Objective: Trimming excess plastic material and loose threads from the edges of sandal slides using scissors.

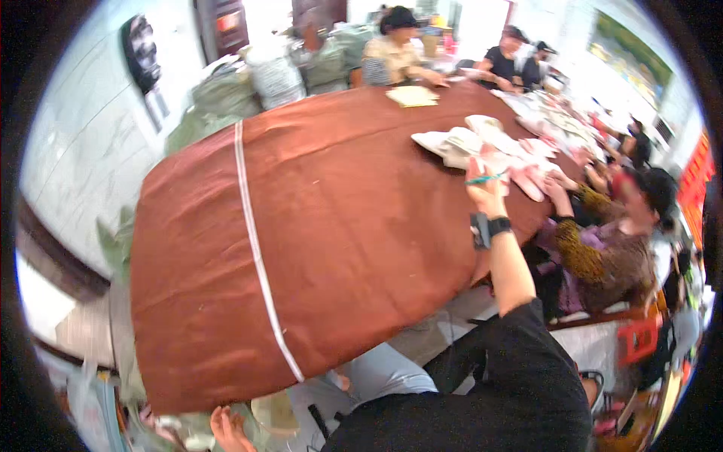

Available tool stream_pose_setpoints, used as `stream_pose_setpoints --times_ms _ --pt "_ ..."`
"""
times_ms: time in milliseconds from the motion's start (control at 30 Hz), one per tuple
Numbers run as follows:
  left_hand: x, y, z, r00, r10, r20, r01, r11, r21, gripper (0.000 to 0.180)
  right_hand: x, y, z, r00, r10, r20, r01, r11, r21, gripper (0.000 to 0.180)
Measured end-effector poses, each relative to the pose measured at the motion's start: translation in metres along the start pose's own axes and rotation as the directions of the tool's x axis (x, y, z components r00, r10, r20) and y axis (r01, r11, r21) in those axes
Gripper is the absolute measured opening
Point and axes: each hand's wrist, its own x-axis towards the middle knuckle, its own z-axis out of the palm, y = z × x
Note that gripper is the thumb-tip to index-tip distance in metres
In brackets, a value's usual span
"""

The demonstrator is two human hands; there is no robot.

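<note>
My right hand (488,192) stretches out over the brown-covered table (354,226). A thin teal tool (483,179) lies across its closed fingers; its exact kind is too blurred to tell. Those fingers are at the near edge of a heap of white and pink cloth pieces (489,142), and whether they grip any cloth is unclear. Low at the left, my left hand (230,428) hangs just below the table's near edge, fingers loosely apart, with nothing visible in it.
A white strip (256,241) runs across the table cover. A co-worker in a patterned top (614,252) handles cloth at the right. Other people sit at the far side, near a pale yellow stack (412,96). Stuffed sacks (275,75) stand behind the table.
</note>
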Motion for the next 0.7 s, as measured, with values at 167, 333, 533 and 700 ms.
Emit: stream_pose_setpoints --times_ms 167,333,533,700 --pt "0.011 -0.06 -0.13 0.922 -0.025 -0.387 0.033 0.999 0.013 0.038 -0.158 0.121 0.053 0.965 0.259 0.036 -0.211 0.853 -0.477 0.038" --pt "0.04 -0.127 -0.22 0.8 0.012 -0.599 -0.02 1.0 -0.006 0.036 -0.242 0.143 0.046 0.702 0.705 -0.098 -0.229 0.094 -0.969 0.053" --pt "0.071 -0.163 -0.297 0.694 0.303 -0.653 0.05 0.884 0.464 0.03 -0.276 0.177 0.054 0.722 0.692 -0.015 0.407 -0.442 -0.799 0.052" --pt "0.126 -0.189 -0.312 0.603 -0.229 -0.764 0.234 0.967 -0.105 0.028 -0.283 0.185 0.046 0.809 0.584 -0.067 0.254 -0.45 -0.856 0.054"
